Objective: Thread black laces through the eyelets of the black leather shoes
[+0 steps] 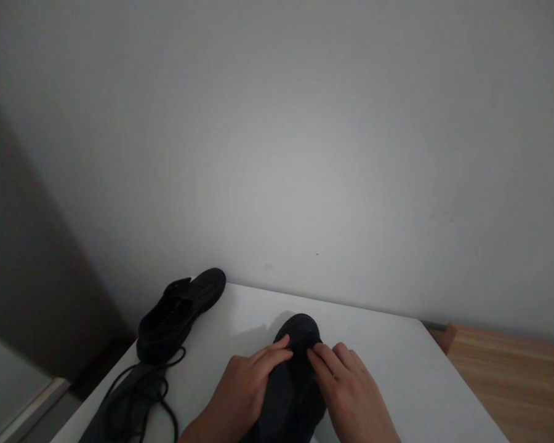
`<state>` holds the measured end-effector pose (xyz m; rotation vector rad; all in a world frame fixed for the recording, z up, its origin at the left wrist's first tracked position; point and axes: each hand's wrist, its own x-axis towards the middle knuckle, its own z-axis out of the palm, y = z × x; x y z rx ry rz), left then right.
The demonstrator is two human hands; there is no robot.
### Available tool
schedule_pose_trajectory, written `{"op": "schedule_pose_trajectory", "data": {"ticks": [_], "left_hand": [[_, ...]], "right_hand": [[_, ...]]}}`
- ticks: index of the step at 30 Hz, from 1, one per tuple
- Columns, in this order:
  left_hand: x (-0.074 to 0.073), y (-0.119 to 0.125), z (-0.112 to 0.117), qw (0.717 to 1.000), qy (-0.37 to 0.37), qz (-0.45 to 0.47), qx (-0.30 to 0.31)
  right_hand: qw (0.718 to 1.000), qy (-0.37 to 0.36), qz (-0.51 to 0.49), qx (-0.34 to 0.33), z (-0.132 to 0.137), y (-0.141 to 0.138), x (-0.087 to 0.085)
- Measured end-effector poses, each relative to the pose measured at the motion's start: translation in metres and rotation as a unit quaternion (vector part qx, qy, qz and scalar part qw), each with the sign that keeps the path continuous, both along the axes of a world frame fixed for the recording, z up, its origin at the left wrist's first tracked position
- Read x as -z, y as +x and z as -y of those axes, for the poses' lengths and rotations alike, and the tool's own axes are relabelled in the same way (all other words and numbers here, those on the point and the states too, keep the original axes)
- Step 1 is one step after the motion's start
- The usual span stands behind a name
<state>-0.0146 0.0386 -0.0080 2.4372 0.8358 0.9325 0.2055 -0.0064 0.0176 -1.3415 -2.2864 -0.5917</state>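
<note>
A black shoe (299, 335) lies on the white table (388, 363), toe pointing toward the wall. My left hand (244, 384) rests on its left side, fingers curled over the upper near the toe. On the shoe's right side my right hand (346, 384) presses its fingertips onto the same upper. Both hands grip the shoe between them. A second black shoe (180, 314) lies at the table's back left corner, apart from my hands.
Loose black laces (138, 394) trail over the table's left edge below the second shoe. A plain white wall (277, 154) rises right behind the table. Wooden flooring (521, 381) shows at the right, and a dark panel (23, 264) stands at the left.
</note>
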Motion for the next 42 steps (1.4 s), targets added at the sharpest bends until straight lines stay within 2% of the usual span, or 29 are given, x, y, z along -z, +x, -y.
{"op": "schedule_pose_trajectory", "data": {"ticks": [3, 7, 11, 15, 18, 21, 31, 38, 42], "left_hand": [[-0.002, 0.002, -0.002, 0.997, -0.063, 0.040, -0.002], [-0.006, 0.006, -0.007, 0.984, -0.151, 0.098, -0.002], [-0.015, 0.009, -0.011, 0.971, -0.200, 0.127, 0.023], [-0.027, 0.012, -0.017, 0.973, -0.189, 0.096, 0.092], [-0.030, 0.013, -0.024, 0.970, -0.194, 0.083, 0.123], [-0.028, 0.014, -0.031, 0.955, -0.240, 0.106, 0.137], [-0.011, 0.016, -0.043, 0.939, -0.287, 0.145, 0.122], [-0.013, 0.017, -0.043, 0.937, -0.290, 0.154, 0.124], [-0.012, 0.018, -0.044, 0.936, -0.289, 0.158, 0.124]], "right_hand": [[0.997, -0.054, 0.021, -0.054, -0.003, -0.008, -0.003], [0.963, -0.241, 0.051, -0.106, -0.013, -0.015, -0.017], [0.905, -0.413, 0.000, -0.106, -0.018, -0.016, -0.032], [0.869, -0.489, -0.046, -0.061, -0.015, -0.023, -0.035], [0.865, -0.498, -0.047, -0.026, -0.012, -0.031, -0.030], [0.874, -0.482, -0.050, -0.016, -0.011, -0.036, -0.025], [0.890, -0.456, -0.030, 0.007, -0.013, -0.042, -0.022], [0.901, -0.433, -0.002, -0.010, -0.011, -0.045, -0.018], [0.898, -0.439, 0.003, -0.023, -0.013, -0.046, -0.020]]}}
